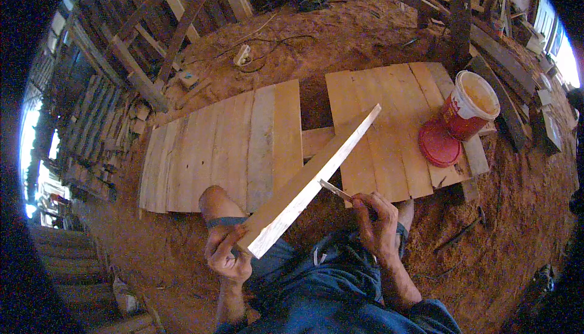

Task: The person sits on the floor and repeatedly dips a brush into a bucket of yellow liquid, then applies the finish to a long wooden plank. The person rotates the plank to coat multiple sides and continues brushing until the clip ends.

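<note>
The left hand point(226, 252) is closed around the near end of a long wooden slat point(316, 179), fingers wrapped under it and thumb on top, so the slat rises from the person's lap and points away to the upper right, its far end hanging above the gap between two panels of joined boards point(231, 145) that lie flat on the sawdust-covered floor point(499, 236). The right hand point(377, 221) is clenched on the handle of a narrow flat blade point(336, 190), perhaps a chisel or a putty knife; its tip touches the slat's pale painted edge about midway along. The slat looks light enough for one hand and stiff, though being thin and long it would likely flex or swing if held only at the tip, so a grip at the near end braced against the knee, as here, seems the steady place. Its sawn faces look rough rather than slippery, and splinters are a fair risk. On the right panel point(377, 133) stands a red bucket point(465, 112) holding a pale yellowish paste, its red lid point(438, 145) lying just beside it. Stacked planks point(103, 127) line the left side.
</note>
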